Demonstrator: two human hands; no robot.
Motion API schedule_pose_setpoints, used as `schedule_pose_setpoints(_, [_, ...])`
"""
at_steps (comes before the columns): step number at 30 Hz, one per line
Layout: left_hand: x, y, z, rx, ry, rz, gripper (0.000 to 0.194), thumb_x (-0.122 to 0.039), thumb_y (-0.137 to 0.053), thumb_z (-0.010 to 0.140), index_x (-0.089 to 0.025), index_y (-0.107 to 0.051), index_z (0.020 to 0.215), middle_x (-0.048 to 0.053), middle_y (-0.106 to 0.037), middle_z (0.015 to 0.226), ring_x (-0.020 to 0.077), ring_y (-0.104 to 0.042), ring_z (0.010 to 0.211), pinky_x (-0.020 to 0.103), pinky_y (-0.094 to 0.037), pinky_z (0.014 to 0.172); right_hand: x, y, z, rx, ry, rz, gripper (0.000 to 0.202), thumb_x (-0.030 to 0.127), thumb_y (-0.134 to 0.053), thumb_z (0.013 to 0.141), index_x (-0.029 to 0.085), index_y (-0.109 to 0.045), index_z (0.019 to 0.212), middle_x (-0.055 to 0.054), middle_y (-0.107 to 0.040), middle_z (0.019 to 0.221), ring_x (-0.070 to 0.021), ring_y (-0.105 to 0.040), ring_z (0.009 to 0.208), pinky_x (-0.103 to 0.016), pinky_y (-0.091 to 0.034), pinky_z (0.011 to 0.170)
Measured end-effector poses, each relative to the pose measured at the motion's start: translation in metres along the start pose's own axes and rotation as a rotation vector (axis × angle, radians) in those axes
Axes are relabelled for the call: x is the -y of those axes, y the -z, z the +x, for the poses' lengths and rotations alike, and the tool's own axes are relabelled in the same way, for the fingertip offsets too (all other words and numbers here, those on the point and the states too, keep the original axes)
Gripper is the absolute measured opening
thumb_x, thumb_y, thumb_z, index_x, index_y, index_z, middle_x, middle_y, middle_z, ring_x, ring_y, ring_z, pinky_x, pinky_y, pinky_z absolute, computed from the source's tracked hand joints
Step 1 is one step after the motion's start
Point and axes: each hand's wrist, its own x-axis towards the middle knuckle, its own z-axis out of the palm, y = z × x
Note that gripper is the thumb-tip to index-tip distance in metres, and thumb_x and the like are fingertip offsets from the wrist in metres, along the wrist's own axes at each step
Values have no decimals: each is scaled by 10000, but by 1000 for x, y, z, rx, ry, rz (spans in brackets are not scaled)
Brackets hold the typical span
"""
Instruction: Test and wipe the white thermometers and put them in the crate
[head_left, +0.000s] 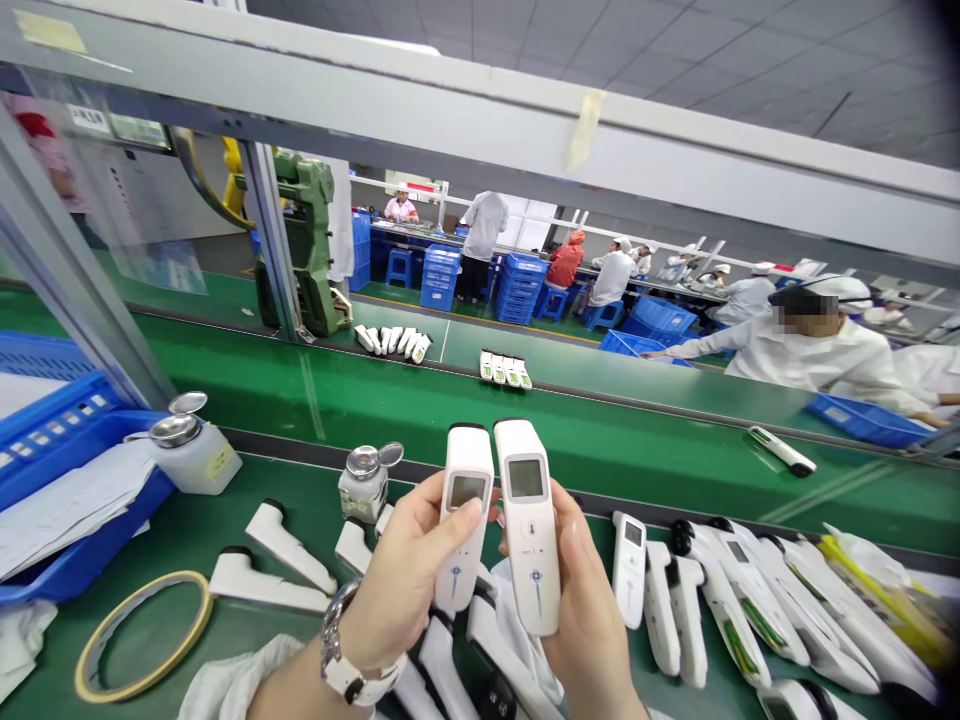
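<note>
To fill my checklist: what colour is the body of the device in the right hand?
The device has a white body, seen best in the head view.

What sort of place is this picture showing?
It looks like a factory assembly hall: many similar white handheld devices lie on the green workbench, blue crates stand stacked on the floor, and several people in white clothing are in the background.

Both hands are bare and raised close together, each closed in a grip. The left hand [405, 575] angles up and inward from its forearm [289, 690], thumb [454, 532] laid across the front of its grip. The right hand [589, 600] rises more upright, fingers curled around its grip and mostly hidden.
</note>
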Motion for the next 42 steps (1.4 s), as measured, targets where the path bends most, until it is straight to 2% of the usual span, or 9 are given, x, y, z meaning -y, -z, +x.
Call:
schedule_pose_setpoints(8, [5, 4, 1, -44, -84, 141, 210, -291, -647, 778, -200, -623, 966, 19, -679, 934, 144, -591, 860, 252, -463, 788, -9, 8, -4, 16, 49, -157, 372, 489, -456, 877, 319, -544, 1196, -38, -576, 1235, -272, -494, 1170, -447, -406, 974])
schedule_pose_setpoints(14, [8, 6, -2, -130, -73, 182, 301, -280, -742, 679, -210, -596, 933, -7, -670, 839, 132, -591, 774, 234, -473, 699, -11, 8, -7, 60, 136, -269, 365, 481, -454, 882, 321, -552, 1195, -18, -554, 1283, -251, -466, 1203, -411, -372, 1007])
schedule_pose_setpoints(21, [8, 5, -10, 21, -90, 9, 262, -286, -761, 646, -189, -642, 859, 25, -668, 806, 152, -590, 743, 248, -461, 673, -4, -4, -12, 35, 166, -284, 316, 349, -596, 845, 354, -550, 1157, 9, -628, 1171, -190, -589, 1047, -283, -471, 875])
schedule_pose_setpoints(26, [1, 8, -14, 195, -83, -7, 284, -303, -766, 633, -201, -688, 886, 88, -617, 1098, 247, -594, 941, 322, -470, 772, 2, -3, -9, 250, 265, -634, 392, 250, -507, 895, 328, -446, 1274, -43, -519, 1272, -236, -509, 1142, -365, -428, 941])
schedule_pose_setpoints(30, [-11, 12, -12, 103, -147, -18, 210, -296, -723, 690, -208, -691, 878, 92, -578, 1208, 308, -493, 1163, 385, -411, 943, 33, 6, -9, 450, 298, -1020, 422, 248, -493, 894, 302, -432, 1308, -64, -466, 1306, -242, -451, 1194, -377, -387, 988])
schedule_pose_setpoints(33, [-19, 16, -10, -27, -180, -6, 145, -271, -690, 725, -208, -667, 854, 73, -588, 1190, 301, -488, 1176, 408, -376, 989, 62, 37, -20, 413, 247, -1303, 437, 262, -518, 881, 333, -433, 1304, -55, -496, 1287, -243, -461, 1193, -388, -386, 995])
schedule_pose_setpoints(36, [-25, 20, -9, -90, -220, 73, 111, -251, -663, 751, -208, -644, 852, 59, -583, 1183, 289, -463, 1201, 403, -354, 1009, 72, 94, -54, 251, 34, -1493, 413, 326, -498, 882, 343, -444, 1292, -64, -526, 1276, -265, -508, 1158, -406, -458, 920])
schedule_pose_setpoints(39, [-28, 22, -10, -113, -231, 116, 104, -249, -663, 749, -215, -631, 843, 49, -583, 1180, 286, -447, 1213, 386, -375, 986, 54, 163, -107, 86, -270, -1651, 491, 414, -598, 781, 271, -535, 1246, -111, -622, 1137, -311, -630, 977, -413, -536, 781])
schedule_pose_setpoints(42, [-28, 21, -10, -124, -221, 105, 110, -247, -693, 717, -213, -628, 799, 44, -595, 1162, 286, -445, 1213, 370, -388, 972, 24, 216, -150, -50, -270, -1659, 382, 403, -650, 712, 243, -669, 1059, -79, -688, 894, -280, -688, 788, -341, -568, 673])
